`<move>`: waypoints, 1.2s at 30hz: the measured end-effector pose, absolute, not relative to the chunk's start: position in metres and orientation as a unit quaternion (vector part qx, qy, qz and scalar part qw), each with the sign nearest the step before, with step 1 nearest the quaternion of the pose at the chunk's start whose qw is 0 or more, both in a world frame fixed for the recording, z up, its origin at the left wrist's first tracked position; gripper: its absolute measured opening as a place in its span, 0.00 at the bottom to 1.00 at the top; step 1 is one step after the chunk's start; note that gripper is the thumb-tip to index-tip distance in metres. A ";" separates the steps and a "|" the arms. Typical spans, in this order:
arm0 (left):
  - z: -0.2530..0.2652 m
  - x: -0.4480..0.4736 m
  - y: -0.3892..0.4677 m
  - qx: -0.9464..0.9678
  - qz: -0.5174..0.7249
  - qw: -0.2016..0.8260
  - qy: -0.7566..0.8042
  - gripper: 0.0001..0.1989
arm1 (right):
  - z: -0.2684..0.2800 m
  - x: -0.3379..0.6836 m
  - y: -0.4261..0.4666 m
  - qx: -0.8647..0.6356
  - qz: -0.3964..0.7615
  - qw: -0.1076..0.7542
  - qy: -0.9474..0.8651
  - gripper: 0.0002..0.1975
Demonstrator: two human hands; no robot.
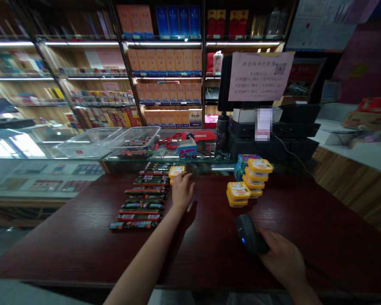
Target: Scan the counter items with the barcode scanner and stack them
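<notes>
My right hand [284, 256] is wrapped round a dark handheld barcode scanner [249, 235] with a small blue light, held over the near right part of the table. Farther out, my left hand [181, 192] is at the near side of a yellow-lidded plastic tub [177, 170]. Its fingers reach the tub's edge and its thumb stands apart; whether it grips cannot be made out. Left of this hand lies a column of slim, dark, patterned packets [144, 205]. To the right stand a tall stack of yellow tubs [255, 180] and a shorter stack [238, 195].
The dark red table [206, 254] meets a glass counter behind. On the counter are clear plastic bins [136, 137], a small blue box [187, 149] and a monitor with a pink paper sign [260, 76]. Colourful boxes [243, 165] stand behind the tall stack. Stocked shelves line the back.
</notes>
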State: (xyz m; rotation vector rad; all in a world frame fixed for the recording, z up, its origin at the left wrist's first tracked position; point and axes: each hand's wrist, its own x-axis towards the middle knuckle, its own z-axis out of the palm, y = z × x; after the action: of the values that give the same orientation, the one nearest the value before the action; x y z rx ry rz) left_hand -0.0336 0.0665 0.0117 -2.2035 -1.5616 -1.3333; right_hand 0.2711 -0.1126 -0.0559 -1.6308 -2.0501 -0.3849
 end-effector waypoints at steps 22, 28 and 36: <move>0.040 -0.050 0.053 -0.702 -0.415 0.093 -0.571 0.08 | -0.043 0.261 -0.114 -0.628 -0.109 0.240 -0.732 0.16; 0.007 -0.009 0.029 -0.693 -0.464 -0.080 -0.546 0.05 | -0.005 0.241 -0.121 -0.690 0.060 0.259 -0.673 0.15; -0.019 -0.005 0.021 -0.698 -0.476 -0.089 -0.528 0.05 | 0.028 0.213 -0.121 -0.613 0.282 0.383 -0.631 0.17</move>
State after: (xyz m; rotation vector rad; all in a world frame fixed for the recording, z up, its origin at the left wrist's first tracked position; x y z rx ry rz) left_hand -0.0045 0.0208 -0.0194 -2.3271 -1.7584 -1.5859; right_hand 0.2133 -0.1213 0.0282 -1.5640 -1.6077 0.7179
